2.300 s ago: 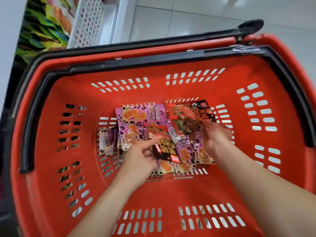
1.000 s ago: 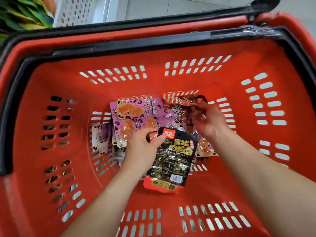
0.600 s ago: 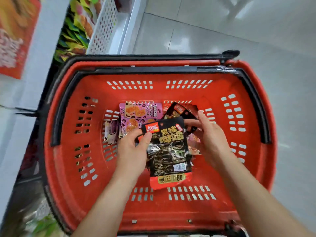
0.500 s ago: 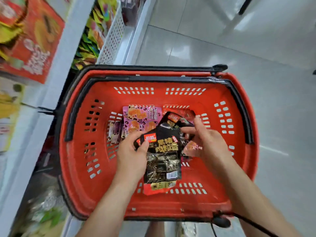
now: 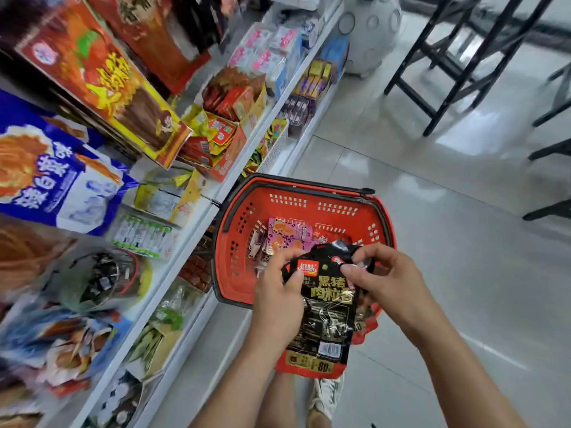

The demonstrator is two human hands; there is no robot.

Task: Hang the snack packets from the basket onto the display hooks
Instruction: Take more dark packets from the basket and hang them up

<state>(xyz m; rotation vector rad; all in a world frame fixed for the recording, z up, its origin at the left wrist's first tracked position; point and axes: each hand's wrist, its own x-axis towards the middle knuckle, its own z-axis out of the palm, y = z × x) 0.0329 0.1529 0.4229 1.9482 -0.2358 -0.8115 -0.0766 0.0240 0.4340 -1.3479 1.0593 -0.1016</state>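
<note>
A black snack packet (image 5: pixel 326 316) with a red bottom edge hangs upright above the near rim of the red basket (image 5: pixel 234 273). My left hand (image 5: pixel 278 301) grips its top left corner. My right hand (image 5: pixel 383 279) pinches the crumpled top right edge, and more black and red packets show behind the front one. Several pink and purple snack packets (image 5: pixel 284 234) lie on the basket's floor. No display hook is plainly visible in this blurred view.
White shelves (image 5: pixel 191 230) full of snack bags and boxes run along the left. A large blue bag (image 5: pixel 46 177) and red packs hang at upper left. Black chair legs (image 5: pixel 457 66) stand on the grey tiled floor at upper right. My shoe (image 5: pixel 324 396) is below the packet.
My hands have lifted the black packet up out of the basket. The view has risen and swung left, so the shelves fill the left side and the basket looks smaller.
</note>
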